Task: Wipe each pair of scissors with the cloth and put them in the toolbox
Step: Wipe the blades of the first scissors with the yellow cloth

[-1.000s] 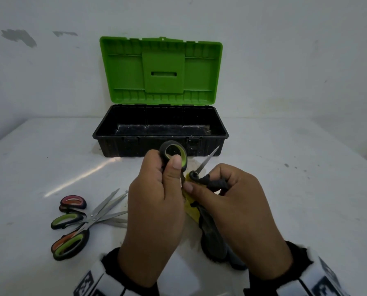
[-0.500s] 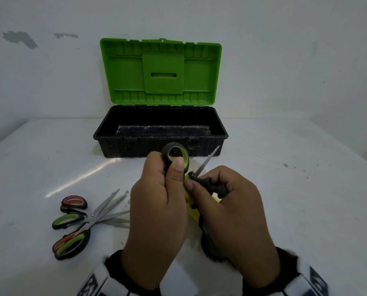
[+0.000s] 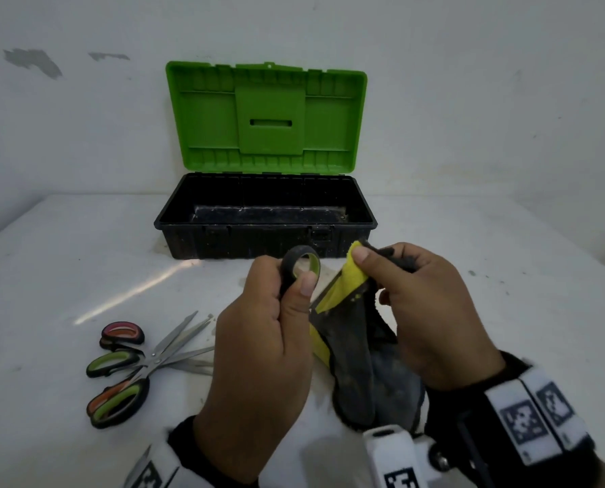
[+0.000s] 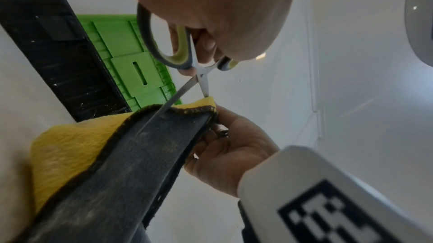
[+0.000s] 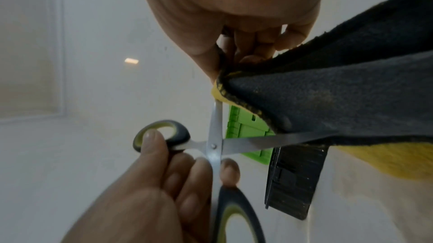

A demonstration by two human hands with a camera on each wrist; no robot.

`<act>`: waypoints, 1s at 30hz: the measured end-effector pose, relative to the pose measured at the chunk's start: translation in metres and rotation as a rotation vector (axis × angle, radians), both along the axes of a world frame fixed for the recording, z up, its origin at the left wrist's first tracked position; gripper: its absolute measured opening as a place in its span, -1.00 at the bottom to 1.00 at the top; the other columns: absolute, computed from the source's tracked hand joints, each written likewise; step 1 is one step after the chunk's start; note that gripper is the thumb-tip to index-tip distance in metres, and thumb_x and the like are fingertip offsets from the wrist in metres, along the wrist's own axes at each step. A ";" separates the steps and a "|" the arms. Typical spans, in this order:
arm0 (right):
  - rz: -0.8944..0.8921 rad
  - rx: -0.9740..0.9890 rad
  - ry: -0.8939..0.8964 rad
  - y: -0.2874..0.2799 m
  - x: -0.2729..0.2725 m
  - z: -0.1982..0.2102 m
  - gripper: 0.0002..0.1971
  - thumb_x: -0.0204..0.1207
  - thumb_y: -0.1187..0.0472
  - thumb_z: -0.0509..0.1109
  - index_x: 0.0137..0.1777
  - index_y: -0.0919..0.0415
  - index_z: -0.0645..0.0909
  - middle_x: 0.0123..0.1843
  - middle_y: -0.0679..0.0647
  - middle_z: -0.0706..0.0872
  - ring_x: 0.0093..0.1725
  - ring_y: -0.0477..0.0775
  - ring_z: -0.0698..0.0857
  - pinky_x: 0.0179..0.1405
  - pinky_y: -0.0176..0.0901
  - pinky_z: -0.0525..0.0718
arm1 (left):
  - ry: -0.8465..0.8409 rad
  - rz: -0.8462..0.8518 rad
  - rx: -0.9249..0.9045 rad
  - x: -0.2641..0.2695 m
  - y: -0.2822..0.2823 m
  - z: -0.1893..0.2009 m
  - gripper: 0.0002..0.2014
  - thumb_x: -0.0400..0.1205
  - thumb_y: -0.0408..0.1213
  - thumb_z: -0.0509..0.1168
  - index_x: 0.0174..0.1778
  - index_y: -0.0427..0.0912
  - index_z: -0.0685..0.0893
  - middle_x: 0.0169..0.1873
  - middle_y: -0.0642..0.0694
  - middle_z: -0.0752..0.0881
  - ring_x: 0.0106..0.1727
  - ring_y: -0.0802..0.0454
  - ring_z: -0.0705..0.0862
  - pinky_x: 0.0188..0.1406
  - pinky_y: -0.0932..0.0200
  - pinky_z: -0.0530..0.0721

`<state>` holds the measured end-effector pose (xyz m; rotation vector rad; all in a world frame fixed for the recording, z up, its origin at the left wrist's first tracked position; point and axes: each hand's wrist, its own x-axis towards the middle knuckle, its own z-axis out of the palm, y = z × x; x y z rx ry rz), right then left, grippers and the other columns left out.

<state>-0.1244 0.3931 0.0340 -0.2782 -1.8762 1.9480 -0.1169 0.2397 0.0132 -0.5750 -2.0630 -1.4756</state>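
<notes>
Progress: first of the pairs | my left hand [image 3: 259, 350] fingers grip the open scissors [image 5: 214, 145] by the handles | right hand [image 3: 431, 311] fingers pinch cloth [image 4: 150, 147] round one blade | toolbox [image 3: 266, 237] looks empty | other scissors [image 3: 142, 361] wait unwiped on desk [image 3: 470, 311]

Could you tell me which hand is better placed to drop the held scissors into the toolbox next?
Left: the left hand already grips the green-handled scissors, while the right hand pinches the yellow-and-grey cloth.
</notes>
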 end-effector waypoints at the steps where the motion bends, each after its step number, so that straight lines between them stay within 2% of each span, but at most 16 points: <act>1: -0.002 -0.040 -0.011 0.003 -0.004 0.000 -0.78 0.46 0.24 0.56 -0.36 0.26 0.65 -0.44 0.06 0.68 -0.56 -0.19 0.55 -0.56 -0.44 0.50 | -0.019 0.007 0.014 -0.001 0.000 -0.001 -0.68 0.71 0.10 0.05 -0.17 -0.04 0.50 -0.55 -0.07 0.59 -0.52 -0.04 0.59 -0.62 0.09 0.52; 3: -0.008 -0.088 -0.038 0.011 -0.011 -0.002 -0.79 0.44 0.18 0.58 -0.38 0.17 0.67 -0.37 0.10 0.70 -0.49 -0.11 0.55 -0.49 -0.32 0.51 | -0.091 0.026 0.062 -0.004 -0.002 -0.002 -0.66 0.73 0.14 0.04 -0.20 0.00 0.49 -0.55 -0.08 0.57 -0.55 -0.05 0.61 -0.56 -0.05 0.56; 5: -0.025 -0.094 -0.032 0.019 -0.014 -0.004 -0.83 0.42 0.12 0.59 -0.31 0.16 0.73 -0.32 0.09 0.71 -0.41 -0.05 0.52 -0.39 -0.22 0.46 | -0.202 0.030 0.122 -0.006 -0.004 -0.001 -0.63 0.73 0.15 0.05 -0.22 -0.01 0.51 -0.58 -0.06 0.51 -0.51 -0.20 0.62 -0.50 -0.17 0.61; 7: -0.029 -0.036 0.003 0.022 -0.009 -0.003 -0.81 0.44 0.10 0.57 -0.24 0.22 0.75 -0.32 0.10 0.70 -0.38 -0.02 0.51 -0.41 -0.26 0.51 | -0.323 0.014 0.201 -0.009 -0.006 0.001 -0.67 0.69 0.10 0.09 -0.23 -0.02 0.54 -0.60 -0.05 0.44 -0.44 -0.38 0.60 -0.49 -0.13 0.69; 8: -0.025 0.043 0.027 0.021 -0.004 -0.003 -0.78 0.45 0.11 0.56 -0.23 0.28 0.74 -0.34 0.07 0.71 -0.41 -0.05 0.54 -0.42 -0.33 0.54 | -0.382 0.003 0.235 -0.011 -0.007 0.002 -0.68 0.71 0.05 0.11 -0.25 -0.05 0.54 -0.60 -0.08 0.41 -0.45 -0.39 0.57 -0.48 -0.06 0.72; 10: 0.008 0.216 0.087 0.014 0.007 -0.002 -0.82 0.46 0.15 0.56 -0.21 0.29 0.75 -0.36 -0.04 0.79 -0.42 -0.11 0.68 -0.37 -0.39 0.63 | -0.465 -0.025 0.310 -0.015 -0.006 0.001 -0.67 0.76 -0.04 0.12 -0.21 -0.18 0.55 -0.60 -0.08 0.35 -0.51 -0.25 0.43 -0.49 0.01 0.73; 12: 0.053 0.318 0.117 0.002 0.014 -0.001 -0.90 0.42 0.18 0.59 -0.23 0.17 0.76 -0.32 -0.04 0.83 -0.32 -0.07 0.78 -0.29 -0.31 0.71 | -0.509 -0.039 0.361 -0.018 -0.005 0.000 -0.65 0.77 -0.07 0.13 -0.19 -0.27 0.53 -0.60 -0.04 0.31 -0.51 -0.06 0.35 -0.59 0.17 0.60; 14: 0.057 0.435 0.124 -0.006 0.015 -0.007 -0.90 0.38 0.19 0.63 -0.26 0.06 0.75 -0.32 -0.11 0.81 -0.32 -0.17 0.75 -0.32 -0.40 0.66 | -0.523 -0.052 0.384 -0.019 -0.002 -0.001 -0.63 0.77 -0.06 0.14 -0.32 -0.17 0.43 -0.59 0.01 0.28 -0.55 0.07 0.27 -0.66 0.26 0.36; 16: 0.038 0.521 0.124 -0.011 0.015 -0.011 -0.87 0.37 0.16 0.64 -0.29 0.03 0.73 -0.32 -0.14 0.79 -0.31 -0.15 0.74 -0.34 -0.45 0.62 | -0.556 -0.083 0.423 -0.019 -0.001 -0.001 -0.63 0.76 -0.07 0.14 -0.36 -0.12 0.39 -0.59 0.04 0.26 -0.57 0.12 0.21 -0.68 0.29 0.25; 18: 0.007 0.516 0.112 -0.010 0.012 -0.010 -0.85 0.38 0.13 0.64 -0.31 0.07 0.72 -0.34 -0.09 0.79 -0.32 -0.10 0.75 -0.33 -0.33 0.67 | -0.601 -0.126 0.475 -0.018 0.000 0.000 -0.66 0.76 -0.09 0.14 -0.27 -0.22 0.46 -0.59 0.06 0.25 -0.57 0.14 0.20 -0.70 0.32 0.25; 20: -0.028 0.455 0.093 -0.005 0.008 -0.008 -0.81 0.38 0.10 0.63 -0.34 0.14 0.72 -0.36 0.01 0.78 -0.31 0.04 0.75 -0.27 -0.08 0.74 | -0.654 -0.175 0.538 -0.017 0.000 0.001 -0.67 0.77 -0.12 0.13 -0.19 -0.29 0.51 -0.58 0.04 0.24 -0.59 0.14 0.19 -0.72 0.34 0.32; 23: -0.022 0.399 0.074 -0.001 0.006 -0.009 -0.75 0.38 0.09 0.63 -0.35 0.22 0.70 -0.37 0.14 0.77 -0.28 0.25 0.75 -0.25 0.14 0.75 | -0.717 -0.204 0.596 -0.016 0.000 0.001 -0.68 0.78 -0.13 0.13 -0.27 -0.17 0.53 -0.55 -0.01 0.21 -0.59 0.13 0.18 -0.69 0.32 0.39; 25: 0.039 0.347 0.044 -0.006 0.010 -0.008 -0.74 0.38 0.09 0.64 -0.32 0.26 0.71 -0.35 0.18 0.80 -0.28 0.28 0.79 -0.24 0.21 0.77 | -0.743 -0.223 0.612 -0.018 -0.001 0.000 -0.69 0.77 -0.10 0.14 -0.26 -0.13 0.52 -0.53 -0.02 0.21 -0.56 0.12 0.16 -0.50 0.20 0.34; 26: 0.061 0.328 0.034 -0.007 0.011 -0.008 -0.74 0.37 0.09 0.64 -0.32 0.27 0.71 -0.36 0.18 0.80 -0.28 0.25 0.80 -0.24 0.18 0.78 | -0.752 -0.235 0.617 -0.018 -0.002 0.000 -0.70 0.77 -0.09 0.15 -0.26 -0.12 0.52 -0.51 -0.03 0.21 -0.55 0.11 0.15 -0.45 0.12 0.28; 27: 0.062 0.319 0.036 -0.006 0.011 -0.007 -0.74 0.37 0.10 0.64 -0.33 0.28 0.71 -0.38 0.14 0.80 -0.32 0.15 0.80 -0.26 0.07 0.79 | -0.761 -0.246 0.618 -0.018 -0.003 -0.001 -0.70 0.76 -0.08 0.16 -0.26 -0.11 0.52 -0.50 -0.04 0.20 -0.55 0.11 0.15 -0.46 0.10 0.24; 30: 0.001 0.246 0.086 0.000 0.007 -0.002 -0.75 0.37 0.19 0.63 -0.37 0.32 0.68 -0.51 -0.04 0.71 -0.51 -0.16 0.62 -0.48 -0.38 0.59 | -0.775 -0.269 0.629 -0.018 -0.003 0.002 -0.71 0.77 -0.12 0.15 -0.24 -0.14 0.54 -0.44 -0.11 0.13 -0.57 0.12 0.14 -0.64 0.22 0.31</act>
